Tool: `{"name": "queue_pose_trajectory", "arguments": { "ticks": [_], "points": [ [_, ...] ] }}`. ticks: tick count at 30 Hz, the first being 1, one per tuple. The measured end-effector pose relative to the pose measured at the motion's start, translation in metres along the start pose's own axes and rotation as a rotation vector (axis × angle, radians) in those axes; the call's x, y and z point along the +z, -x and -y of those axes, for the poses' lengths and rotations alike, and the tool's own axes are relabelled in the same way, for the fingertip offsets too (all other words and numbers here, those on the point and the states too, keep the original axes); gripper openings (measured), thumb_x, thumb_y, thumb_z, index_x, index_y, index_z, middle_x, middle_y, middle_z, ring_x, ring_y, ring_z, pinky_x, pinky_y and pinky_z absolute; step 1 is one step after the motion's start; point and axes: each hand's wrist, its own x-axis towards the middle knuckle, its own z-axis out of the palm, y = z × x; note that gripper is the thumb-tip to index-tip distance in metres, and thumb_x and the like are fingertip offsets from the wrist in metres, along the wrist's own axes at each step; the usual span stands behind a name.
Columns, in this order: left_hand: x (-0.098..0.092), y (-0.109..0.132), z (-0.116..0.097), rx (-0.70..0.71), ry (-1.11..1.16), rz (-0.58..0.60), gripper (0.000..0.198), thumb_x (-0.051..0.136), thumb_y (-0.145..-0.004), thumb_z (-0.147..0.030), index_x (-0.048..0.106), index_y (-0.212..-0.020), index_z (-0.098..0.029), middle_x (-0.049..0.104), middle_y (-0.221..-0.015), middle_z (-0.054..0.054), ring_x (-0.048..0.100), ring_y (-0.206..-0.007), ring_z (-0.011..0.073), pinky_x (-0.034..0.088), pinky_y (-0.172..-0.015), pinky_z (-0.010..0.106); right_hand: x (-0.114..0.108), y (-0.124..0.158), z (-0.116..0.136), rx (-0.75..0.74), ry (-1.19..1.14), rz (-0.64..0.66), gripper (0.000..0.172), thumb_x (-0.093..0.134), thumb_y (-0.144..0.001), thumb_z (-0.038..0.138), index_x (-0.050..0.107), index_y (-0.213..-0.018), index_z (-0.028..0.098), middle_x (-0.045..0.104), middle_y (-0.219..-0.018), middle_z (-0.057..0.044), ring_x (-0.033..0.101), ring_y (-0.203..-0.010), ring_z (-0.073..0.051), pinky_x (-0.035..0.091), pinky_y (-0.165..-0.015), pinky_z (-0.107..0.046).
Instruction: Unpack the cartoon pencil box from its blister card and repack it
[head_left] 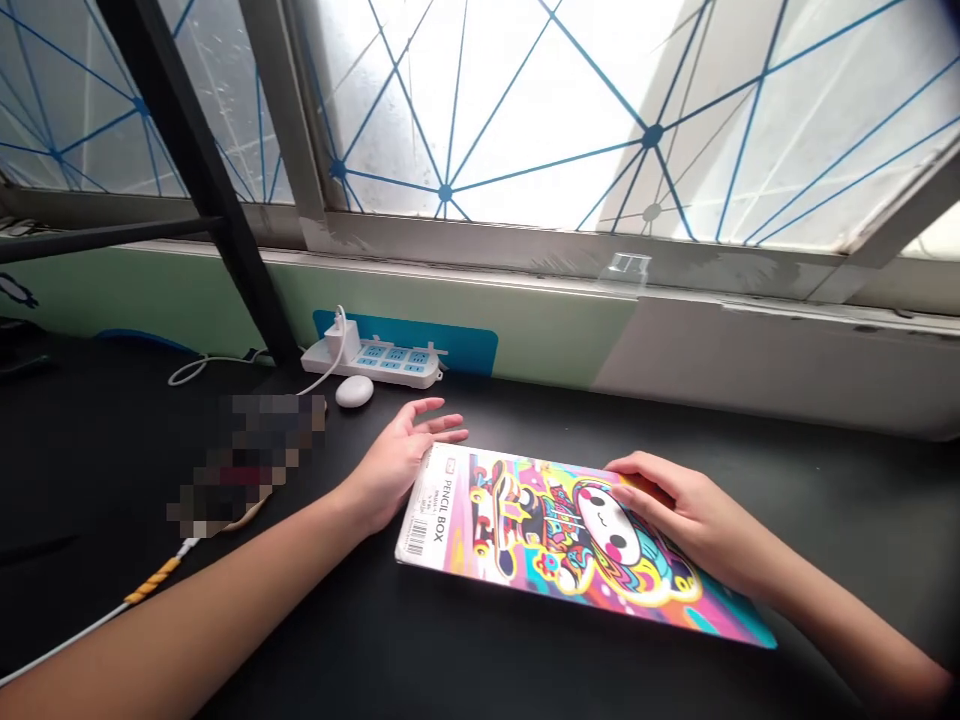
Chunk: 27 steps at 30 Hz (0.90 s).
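A colourful pencil box (570, 540) with a cartoon character on a skateboard and "PENCIL BOX" printed on its white end lies tilted before me, over the black table. My right hand (675, 500) grips its far edge near the right end, some fingers over the face and others behind the edge. At the white end is my left hand (409, 450), its fingers stretched out past the corner and apart; the heel of the palm is against or just beside the box, and I cannot tell which.
A white power strip (375, 362) with a plugged-in charger (343, 340) stands along the wall. Near it lies a small white rounded case (354, 391). On the left a blurred-out device (247, 465) has a white cable (71, 632) attached. A black metal frame post (202, 180) rises before the window.
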Motion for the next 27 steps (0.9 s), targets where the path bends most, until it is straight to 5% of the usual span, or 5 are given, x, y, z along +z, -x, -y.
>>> {"name": "queue_pose_trajectory", "arguments": {
  "ticks": [10, 15, 19, 22, 27],
  "points": [
    [-0.003, 0.001, 0.005, 0.171, -0.417, 0.091, 0.024, 0.059, -0.101, -0.037, 0.060, -0.120, -0.022, 0.069, -0.124, 0.011, 0.066, -0.118, 0.0268, 0.058, -0.080, 0.031, -0.002, 0.000, -0.003, 0.004, 0.085, -0.052, 0.042, 0.060, -0.089, 0.067, 0.062, -0.086, 0.025, 0.072, -0.082, -0.003, 0.065, -0.068, -0.022, 0.051, -0.058, -0.034],
    [-0.004, 0.005, -0.004, 0.303, -0.508, 0.159, 0.037, 0.062, -0.098, -0.054, 0.060, -0.115, -0.022, 0.068, -0.120, 0.008, 0.070, -0.094, 0.0205, 0.058, -0.074, 0.031, -0.008, 0.004, 0.004, -0.199, 0.182, -0.319, 0.042, 0.064, -0.087, 0.069, 0.059, -0.082, 0.027, 0.065, -0.080, -0.004, 0.061, -0.066, -0.023, 0.051, -0.059, -0.037],
    [-0.008, 0.010, -0.015, 0.750, -0.641, 0.153, 0.029, 0.066, -0.098, -0.045, 0.055, -0.088, -0.021, 0.069, -0.105, 0.006, 0.067, -0.088, 0.0178, 0.054, -0.075, 0.030, -0.013, 0.016, 0.009, -0.485, 0.318, -0.625, 0.015, 0.072, -0.092, 0.040, 0.060, -0.092, 0.031, 0.065, -0.086, -0.004, 0.064, -0.074, -0.025, 0.053, -0.070, -0.042],
    [-0.010, 0.015, -0.023, 1.099, -0.812, 0.177, 0.033, 0.071, -0.097, -0.039, 0.050, -0.079, -0.021, 0.070, -0.102, 0.005, 0.066, -0.093, 0.0178, 0.051, -0.081, 0.029, -0.014, 0.021, 0.010, -0.595, 0.447, -0.672, 0.017, 0.072, -0.092, 0.023, 0.059, -0.100, 0.032, 0.063, -0.091, -0.004, 0.065, -0.075, -0.024, 0.055, -0.068, -0.040],
    [-0.012, 0.020, -0.033, 1.107, -0.920, 0.345, 0.055, 0.051, -0.099, -0.066, 0.044, -0.069, -0.021, 0.069, -0.097, 0.009, 0.065, -0.085, 0.0187, 0.050, -0.071, 0.029, -0.010, 0.022, 0.008, -0.668, 0.550, -0.583, 0.018, 0.072, -0.092, 0.019, 0.057, -0.099, 0.028, 0.066, -0.099, -0.004, 0.069, -0.072, -0.018, 0.057, -0.063, -0.031]
  ]
}}
